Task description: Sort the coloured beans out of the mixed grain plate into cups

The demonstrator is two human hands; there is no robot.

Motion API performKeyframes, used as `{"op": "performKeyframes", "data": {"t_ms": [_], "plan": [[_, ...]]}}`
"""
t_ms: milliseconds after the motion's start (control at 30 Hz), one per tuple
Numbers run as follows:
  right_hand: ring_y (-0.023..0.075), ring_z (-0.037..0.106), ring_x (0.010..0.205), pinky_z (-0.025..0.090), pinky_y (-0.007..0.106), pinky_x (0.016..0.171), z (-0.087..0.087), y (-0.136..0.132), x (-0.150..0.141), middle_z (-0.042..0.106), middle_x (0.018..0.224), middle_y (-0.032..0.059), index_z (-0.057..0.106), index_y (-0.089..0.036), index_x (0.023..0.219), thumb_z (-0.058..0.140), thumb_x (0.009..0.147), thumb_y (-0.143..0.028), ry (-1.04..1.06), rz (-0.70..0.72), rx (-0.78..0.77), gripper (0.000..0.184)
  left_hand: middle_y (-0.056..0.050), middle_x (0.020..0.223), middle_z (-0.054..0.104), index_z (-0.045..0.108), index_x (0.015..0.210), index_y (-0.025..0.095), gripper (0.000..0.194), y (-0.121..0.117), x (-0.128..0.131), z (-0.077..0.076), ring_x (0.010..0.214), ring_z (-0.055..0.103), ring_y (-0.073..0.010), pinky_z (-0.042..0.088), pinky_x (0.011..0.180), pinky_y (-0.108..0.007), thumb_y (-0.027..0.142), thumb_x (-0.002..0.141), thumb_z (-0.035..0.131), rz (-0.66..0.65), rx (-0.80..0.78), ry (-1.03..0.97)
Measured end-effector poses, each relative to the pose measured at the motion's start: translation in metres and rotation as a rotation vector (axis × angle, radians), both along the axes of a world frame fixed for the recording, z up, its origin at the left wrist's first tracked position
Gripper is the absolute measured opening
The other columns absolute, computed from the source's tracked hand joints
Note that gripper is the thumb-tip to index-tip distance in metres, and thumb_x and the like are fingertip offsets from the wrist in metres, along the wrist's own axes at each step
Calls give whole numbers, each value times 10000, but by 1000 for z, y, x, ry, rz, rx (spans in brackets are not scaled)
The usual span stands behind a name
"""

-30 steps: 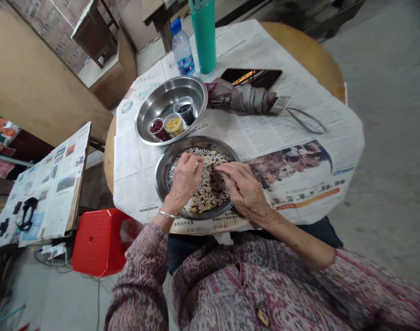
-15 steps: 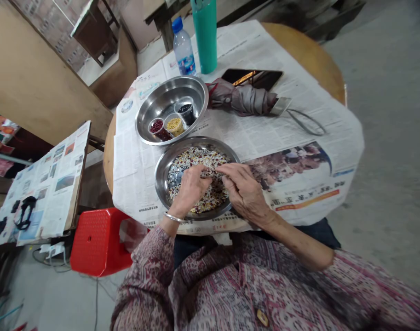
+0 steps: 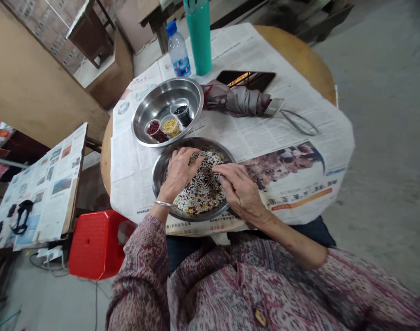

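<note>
A steel basin (image 3: 157, 177) in front of me holds a spread of mixed grains and beans (image 3: 201, 193), white, dark red, yellow and black. My left hand (image 3: 180, 170), with a silver bangle at the wrist, is over the basin's left part, its thumb apart from the curved fingers and nothing visible between them. At the right rim, my right hand (image 3: 239, 191) has its thumb and fingertips drawn together above the grains; whatever they hold is too small to make out. Behind, a second steel basin (image 3: 144, 108) contains cups of red beans (image 3: 156, 132), yellow beans (image 3: 171, 126) and black beans (image 3: 182, 114).
Newspaper (image 3: 223, 133) covers the round table. A water bottle (image 3: 178, 50), a teal tumbler (image 3: 198, 39), a folded grey umbrella (image 3: 239, 100) and a dark tablet-like device (image 3: 247, 80) are at the back. A red stool (image 3: 92, 243) stands on the floor to the left.
My left hand dipped into the middle of the grains near my right hand, then drew back up and left, its fingers parting. My right hand stayed nearly in place. The view shifted slightly.
</note>
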State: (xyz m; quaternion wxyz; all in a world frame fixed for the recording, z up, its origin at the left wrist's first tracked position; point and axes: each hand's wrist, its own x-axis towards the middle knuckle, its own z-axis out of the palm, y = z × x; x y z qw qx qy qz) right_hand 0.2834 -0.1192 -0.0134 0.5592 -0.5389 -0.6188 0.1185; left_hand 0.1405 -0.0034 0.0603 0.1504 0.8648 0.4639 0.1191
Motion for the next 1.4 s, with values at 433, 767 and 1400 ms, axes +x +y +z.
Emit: {"op": "performKeyframes", "data": {"t_ms": [433, 767, 1400], "plan": [[277, 643, 1142, 513, 526, 1026, 0, 0, 0, 729, 1183, 95, 663, -262, 1236, 471, 1004, -208, -8, -2, 9, 306, -61, 1034, 727, 688, 1088, 171, 159, -34, -39, 3, 965, 695, -191, 550, 962, -364, 126, 992, 570, -58, -93, 63], [286, 634, 1145, 515, 537, 1022, -3, -1, 0, 725, 1180, 96, 671, -260, 1232, 474, 998, -220, -9, 8, 5, 308, -9, 978, 723, 727, 1011, 234, 120, -84, -58, 27, 942, 683, -149, 554, 942, -311, 230, 996, 607, -365, -411, 94], [277, 636, 1141, 511, 516, 1020, 0, -1, -1, 727, 1175, 90, 667, -259, 1217, 467, 1001, -212, -15, -3, 7, 298, -94, 1187, 604, 642, 1214, 203, 350, -35, -47, -8, 1109, 607, -246, 524, 1019, -444, 228, 884, 754, 88, -53, 62]]}}
